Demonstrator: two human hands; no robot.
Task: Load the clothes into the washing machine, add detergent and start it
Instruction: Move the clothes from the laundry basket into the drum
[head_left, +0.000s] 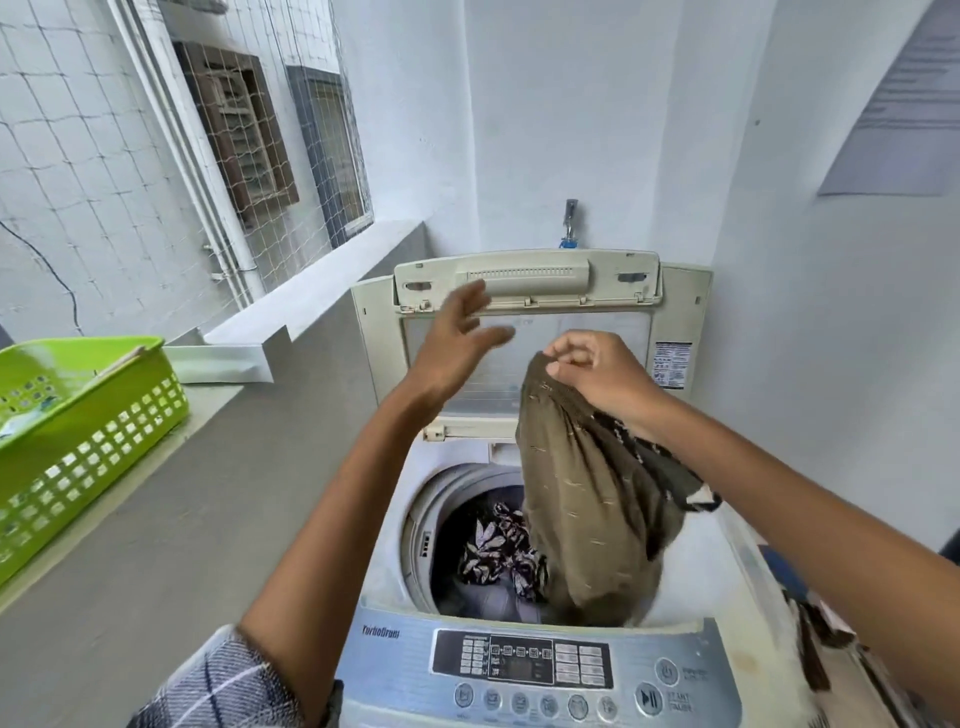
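A top-loading washing machine (395, 587) stands in front of me with its folding lid (524, 280) raised. Its drum (467, 571) holds a dark leaf-patterned garment (493, 556). My right hand (597, 369) pinches the top of an olive-brown garment (587, 509), which hangs down into the drum opening. My left hand (457, 343) is raised above the machine near the lid, fingers spread, holding nothing. The control panel (524, 665) with buttons runs along the machine's near edge.
A green plastic basket (88, 441) sits on the grey ledge (156, 519) at left. A tap (570, 218) sticks out of the wall behind the machine. More patterned clothes (831, 654) lie at the right edge. White walls close in on the right.
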